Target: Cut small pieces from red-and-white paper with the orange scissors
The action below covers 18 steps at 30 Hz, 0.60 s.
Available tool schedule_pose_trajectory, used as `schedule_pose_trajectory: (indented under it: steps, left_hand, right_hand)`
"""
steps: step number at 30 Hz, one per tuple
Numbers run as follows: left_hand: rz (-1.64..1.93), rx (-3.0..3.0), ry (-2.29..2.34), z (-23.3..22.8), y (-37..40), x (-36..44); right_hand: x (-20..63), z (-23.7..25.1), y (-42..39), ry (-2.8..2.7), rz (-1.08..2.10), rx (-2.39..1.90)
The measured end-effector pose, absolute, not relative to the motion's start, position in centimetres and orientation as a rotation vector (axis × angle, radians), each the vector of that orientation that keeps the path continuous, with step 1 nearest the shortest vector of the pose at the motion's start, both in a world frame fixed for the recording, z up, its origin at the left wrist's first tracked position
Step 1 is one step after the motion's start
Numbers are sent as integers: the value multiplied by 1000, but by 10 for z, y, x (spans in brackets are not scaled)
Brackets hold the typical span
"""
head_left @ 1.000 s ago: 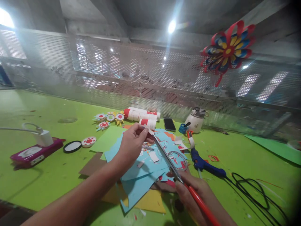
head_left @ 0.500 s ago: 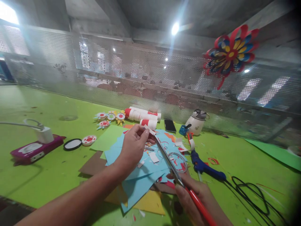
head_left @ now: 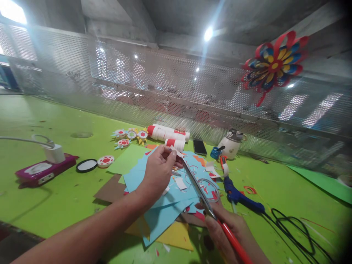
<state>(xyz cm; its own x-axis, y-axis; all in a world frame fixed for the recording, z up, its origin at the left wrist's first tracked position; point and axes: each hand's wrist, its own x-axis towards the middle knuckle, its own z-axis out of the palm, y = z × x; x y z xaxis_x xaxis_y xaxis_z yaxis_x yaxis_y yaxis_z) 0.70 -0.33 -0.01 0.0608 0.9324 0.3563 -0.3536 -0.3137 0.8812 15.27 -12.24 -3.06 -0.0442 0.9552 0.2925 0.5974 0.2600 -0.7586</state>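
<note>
The left hand (head_left: 159,172) pinched a small white paper scrap (head_left: 175,150) above the blue sheets (head_left: 165,205). The right hand (head_left: 228,231) was closed around the red-handled scissors (head_left: 205,198), whose long axis ran from lower right up-left, tips pointing at the scrap. The blades looked nearly closed. A blue glue gun (head_left: 240,196) lay just right on the green table (head_left: 55,205).

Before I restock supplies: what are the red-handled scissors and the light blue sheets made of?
Red-handled scissors: shiny grey blades, likely steel; glossy handles, probably plastic. Light blue sheets: matte, thin, with cut edges, seemingly craft paper or card.
</note>
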Motion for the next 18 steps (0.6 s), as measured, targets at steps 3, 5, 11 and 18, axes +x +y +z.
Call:
schedule_pose_trajectory:
  steps: [3,5,11,18]
  left_hand:
    - [1495,1246,679,-1,-3,7]
    - [1497,1251,674,-1,-3,7]
    - [1463,1280,672,0,-2,5]
    - [1249,1378,573,7,12,-12]
  right_hand:
    - [153,-31,-123,-1754,533,-1469]
    - [152,-31,-123,-1751,517,-1481]
    - [151,-28,-123,-1739,530,-1470]
    - [153,-20,-130,-1731,705,-1413]
